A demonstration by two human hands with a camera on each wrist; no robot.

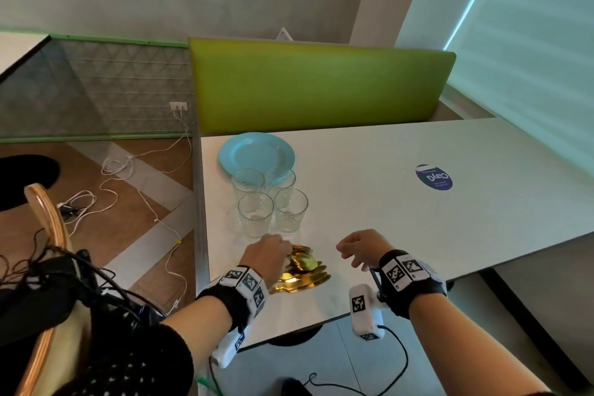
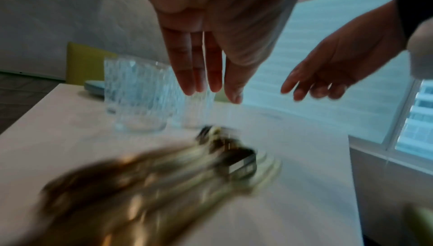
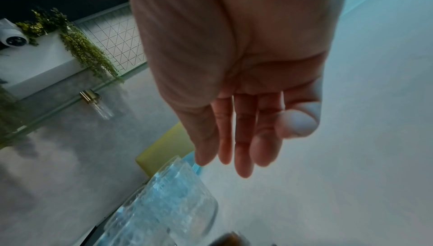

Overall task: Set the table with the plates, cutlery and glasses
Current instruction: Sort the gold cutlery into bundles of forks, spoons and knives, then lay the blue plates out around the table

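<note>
A pile of gold cutlery (image 1: 307, 270) lies near the front left of the white table (image 1: 401, 219). My left hand (image 1: 276, 251) hovers just above it. In the left wrist view its fingers (image 2: 201, 76) are straight, point down and hold nothing, over the blurred cutlery (image 2: 164, 176). My right hand (image 1: 353, 251) hangs above the table right of the pile, fingers relaxed and empty (image 3: 243, 157). Several clear textured glasses (image 1: 270, 199) stand behind the cutlery. A stack of light blue plates (image 1: 257, 153) sits behind them.
A green bench back (image 1: 321, 83) runs along the table's far side. A round blue sticker (image 1: 434, 177) is on the tabletop at right. A wooden chair (image 1: 48, 228) stands at left, with white cables (image 1: 128, 190) on the floor. A blind-covered window is at right.
</note>
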